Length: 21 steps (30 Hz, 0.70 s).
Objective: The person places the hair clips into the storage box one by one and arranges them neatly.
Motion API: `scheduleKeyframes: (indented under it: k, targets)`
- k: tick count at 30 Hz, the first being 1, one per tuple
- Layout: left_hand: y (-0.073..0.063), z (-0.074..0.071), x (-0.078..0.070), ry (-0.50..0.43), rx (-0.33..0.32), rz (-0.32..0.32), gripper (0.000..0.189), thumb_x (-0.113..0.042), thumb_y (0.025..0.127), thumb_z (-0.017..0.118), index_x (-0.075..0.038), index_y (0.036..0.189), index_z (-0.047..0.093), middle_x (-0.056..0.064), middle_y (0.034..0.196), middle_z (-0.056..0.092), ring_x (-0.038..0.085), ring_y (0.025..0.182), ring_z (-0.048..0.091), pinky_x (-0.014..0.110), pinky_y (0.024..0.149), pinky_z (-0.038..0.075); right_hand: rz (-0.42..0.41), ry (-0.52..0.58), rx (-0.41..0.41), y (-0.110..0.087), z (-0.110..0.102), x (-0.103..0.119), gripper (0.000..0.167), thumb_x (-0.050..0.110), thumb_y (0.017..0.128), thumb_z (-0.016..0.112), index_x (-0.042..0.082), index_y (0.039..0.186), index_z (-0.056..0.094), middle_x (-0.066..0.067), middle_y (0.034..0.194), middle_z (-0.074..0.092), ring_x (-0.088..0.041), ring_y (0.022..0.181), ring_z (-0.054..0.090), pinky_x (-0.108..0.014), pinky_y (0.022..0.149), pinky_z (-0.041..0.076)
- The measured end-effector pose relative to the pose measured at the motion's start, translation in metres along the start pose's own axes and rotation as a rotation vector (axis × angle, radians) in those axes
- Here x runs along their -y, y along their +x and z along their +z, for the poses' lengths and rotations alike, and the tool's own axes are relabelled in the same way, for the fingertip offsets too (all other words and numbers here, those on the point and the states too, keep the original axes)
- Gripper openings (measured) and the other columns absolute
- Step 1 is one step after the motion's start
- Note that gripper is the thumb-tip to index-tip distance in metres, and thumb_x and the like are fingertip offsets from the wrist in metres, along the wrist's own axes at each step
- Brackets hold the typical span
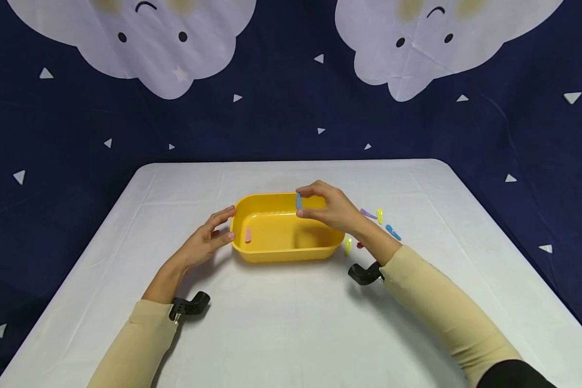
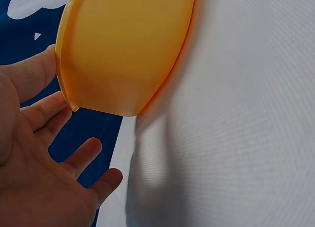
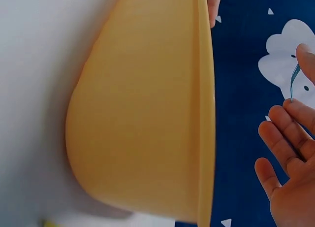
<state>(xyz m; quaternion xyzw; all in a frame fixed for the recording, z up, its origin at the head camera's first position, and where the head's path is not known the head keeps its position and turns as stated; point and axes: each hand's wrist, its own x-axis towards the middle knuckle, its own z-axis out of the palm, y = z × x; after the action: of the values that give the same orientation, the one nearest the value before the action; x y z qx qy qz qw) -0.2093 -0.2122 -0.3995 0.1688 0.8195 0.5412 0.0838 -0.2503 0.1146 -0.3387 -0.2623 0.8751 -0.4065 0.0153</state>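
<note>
Fingers of the left hand [image 1: 200, 247] fairly straight and loosely spread, thumb and fingertips touching the rim at the left end of the yellow tub [image 1: 291, 254], not wrapped round it; ring and little fingers off the plastic per the left wrist view. Tub sits upright on the white table [image 1: 281, 328]. Pink clip [image 1: 248, 235] lies inside, toward the tub's left end. Next over, blue clip [image 1: 298, 201], held above the tub's right half, not released. Right hand [image 1: 337, 209] has it pinched between thumb and index fingertip, nearly closed there; other fingers loose and apart, holding nothing. Right of the tub, on the table: yellow clip [image 1: 347, 246] just beside the wall, red piece [image 1: 360, 244] partly hidden by the forearm, purple clip [image 1: 368, 213], second yellow clip [image 1: 380, 216], second blue clip [image 1: 393, 232]. Count: one in, one in hand, five visible outside. My read: early days, most of the loading left. Can't tell if the arm hides more.
</note>
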Motion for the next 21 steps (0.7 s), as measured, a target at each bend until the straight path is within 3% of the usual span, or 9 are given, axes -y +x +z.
scheduleKeyframes:
  k: [10, 21]
  targets:
    - [0.000, 0.000, 0.000, 0.006, 0.001, 0.001, 0.056, -0.017, 0.095, 0.056, -0.010, 0.146, 0.034, 0.006, 0.158, 0.019, 0.037, 0.144, 0.015, 0.059, 0.116, 0.015, -0.016, 0.001, 0.026, 0.014, 0.020, 0.003, 0.054, 0.036, 0.081, 0.073, 0.012, 0.128, 0.058, -0.003, 0.118, 0.060, -0.023, 0.117, 0.053, -0.049, 0.106, 0.040]
    - [0.001, 0.000, 0.003, -0.001, 0.001, -0.006, 0.056, -0.017, 0.095, 0.056, -0.011, 0.146, 0.034, 0.005, 0.158, 0.019, 0.037, 0.144, 0.015, 0.059, 0.116, 0.015, 0.061, -0.040, 0.086, 0.032, 0.044, 0.012, 0.057, 0.042, 0.080, 0.072, 0.016, 0.129, 0.057, -0.004, 0.122, 0.058, -0.026, 0.119, 0.053, -0.041, 0.104, 0.043]
